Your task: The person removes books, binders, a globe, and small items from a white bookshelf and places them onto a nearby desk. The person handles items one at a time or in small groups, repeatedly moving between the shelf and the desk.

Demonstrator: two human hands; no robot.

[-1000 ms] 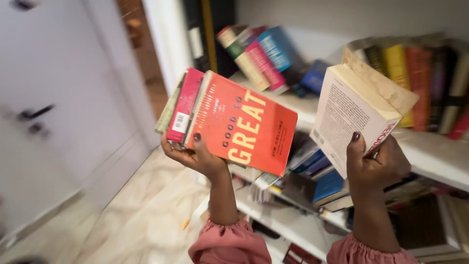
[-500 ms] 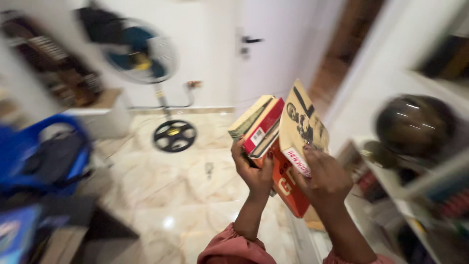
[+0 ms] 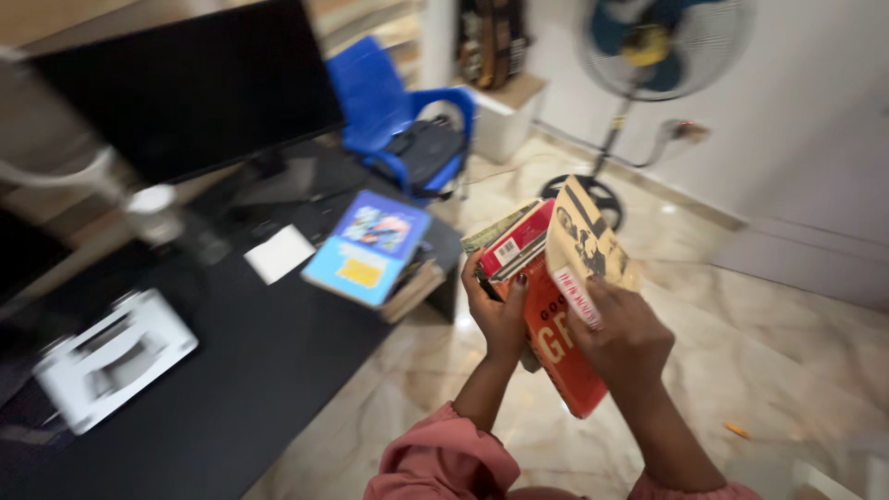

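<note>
Loosely stacked books (image 3: 532, 268) fill both hands, held up over the pale marble floor (image 3: 787, 370), at about three o'clock from the black desk (image 3: 241, 370) and at seven o'clock from the standing fan (image 3: 648, 56). On the desk, a blue book (image 3: 369, 245) lies on a small pile near the edge, with a white paper (image 3: 278, 253) at its nine o'clock and a blue chair (image 3: 398, 120) beyond it. The left hand (image 3: 495, 315) clasps the stack from the side, fingers curled around several spines. The right hand (image 3: 622, 338) is closed on the tan, yellowed book (image 3: 583, 245) in front, thumb across its cover. The red-orange book (image 3: 556, 356) hangs lowest, its long axis running from about eleven o'clock down to five o'clock, its bottom corner pointing at the floor; the tan one tilts up toward twelve. The likely trouble is a slip: the books fan out unevenly rather than squared together, so the red-orange one, pinched only between the palms, could slide out and drop, or the thin inner volumes could splay and spill.
</note>
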